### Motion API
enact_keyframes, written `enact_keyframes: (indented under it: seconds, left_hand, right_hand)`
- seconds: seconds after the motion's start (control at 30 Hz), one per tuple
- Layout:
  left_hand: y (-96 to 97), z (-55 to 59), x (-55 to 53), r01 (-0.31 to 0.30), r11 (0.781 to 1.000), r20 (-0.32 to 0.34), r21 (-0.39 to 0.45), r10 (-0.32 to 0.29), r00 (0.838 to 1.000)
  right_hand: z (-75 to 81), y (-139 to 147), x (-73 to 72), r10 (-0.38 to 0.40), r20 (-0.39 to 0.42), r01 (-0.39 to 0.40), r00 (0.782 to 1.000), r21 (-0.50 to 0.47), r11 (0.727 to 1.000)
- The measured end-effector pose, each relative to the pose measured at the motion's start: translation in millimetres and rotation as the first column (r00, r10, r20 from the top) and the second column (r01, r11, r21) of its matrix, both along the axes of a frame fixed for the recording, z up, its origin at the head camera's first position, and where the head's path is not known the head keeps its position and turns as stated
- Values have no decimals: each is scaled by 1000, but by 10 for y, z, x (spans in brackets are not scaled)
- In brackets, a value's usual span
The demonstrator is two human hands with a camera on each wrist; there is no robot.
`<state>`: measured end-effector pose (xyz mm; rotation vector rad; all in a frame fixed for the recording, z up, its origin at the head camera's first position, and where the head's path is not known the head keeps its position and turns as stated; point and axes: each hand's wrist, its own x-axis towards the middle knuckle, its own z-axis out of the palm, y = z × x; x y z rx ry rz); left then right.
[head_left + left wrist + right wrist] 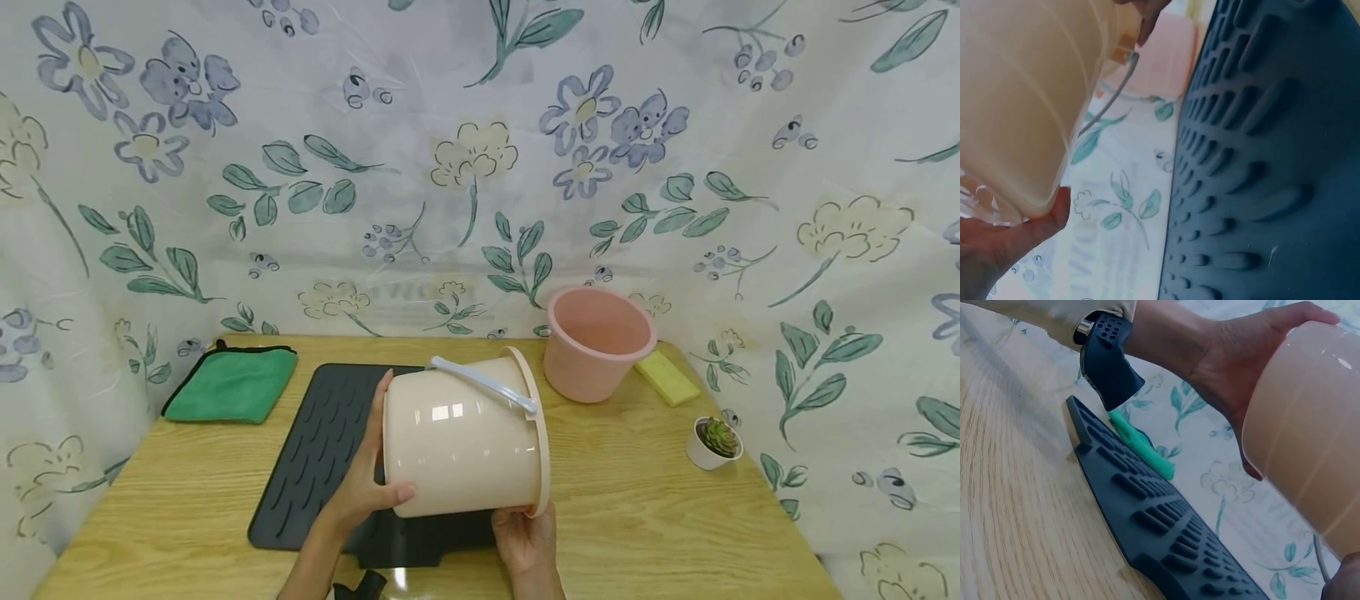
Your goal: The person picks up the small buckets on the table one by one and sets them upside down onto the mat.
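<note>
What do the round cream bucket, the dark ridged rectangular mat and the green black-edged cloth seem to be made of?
The round cream bucket looks like smooth, glossy plastic: sharp highlights sit on its wall. The dark ridged mat is probably rubber or silicone, low-sheen, its ridges seemingly moulded. The green black-edged cloth appears matte fabric, without sharp highlights.

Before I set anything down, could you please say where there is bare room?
The wooden table is bare front right, between the right hand and the potted succulent, and front left, between the dark mat and the table's left edge. Crowded spots are back right, with pink bucket and yellow pad, and the mat beneath the cream bucket.
</note>
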<state>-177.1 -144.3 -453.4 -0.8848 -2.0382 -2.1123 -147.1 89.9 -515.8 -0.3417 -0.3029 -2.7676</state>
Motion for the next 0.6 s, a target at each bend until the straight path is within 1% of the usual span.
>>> enact_keyframes:
  seconds: [0.1,0.17,0.23,0.27,0.3,0.33,0.37,0.4,0.43,0.5,0.53,0.6]
  left_hand:
    - [16,4,1,-45,998,-51,41,47,998]
    - [25,-4,6,-65,996,-79,68,70,994]
    - [33,-7,15,-76,993,-99,88,84,992]
    - [36,-4,22,-81,992,-104,97,91,990]
    - [37,-2,31,-94,990,-111,102,105,988]
    - [36,2,38,-106,989,-119,105,118,986]
    - [34,9,45,-119,987,-125,105,132,983]
    - [30,16,51,-134,986,-132,103,147,980]
    - [24,25,56,-152,984,-140,97,164,976]
    - [10,39,65,-189,979,-144,77,199,969]
    - [3,50,69,-205,977,-146,62,212,966]
    - [-10,71,81,-260,965,-157,19,260,953]
  right_hand:
    - [11,-5,0,8,-28,-8,1000,18,1000]
    - [26,11,8,5,-41,-3,999,65,998]
    - [55,49,17,-3,-41,10,999,164,986]
    - [71,78,18,-5,-42,15,999,235,972]
    - [89,112,18,-9,-48,24,999,319,947]
    - [109,149,14,-11,-55,33,998,416,909]
    - [126,190,9,-11,-69,45,998,512,858]
    - [143,230,2,-9,-86,59,996,606,793]
    - [162,270,-8,-3,-106,75,994,692,718]
    - [191,340,-33,14,-159,125,987,822,556]
    - [206,370,-46,22,-182,150,983,867,475]
    - [236,424,-72,33,-207,184,978,924,336]
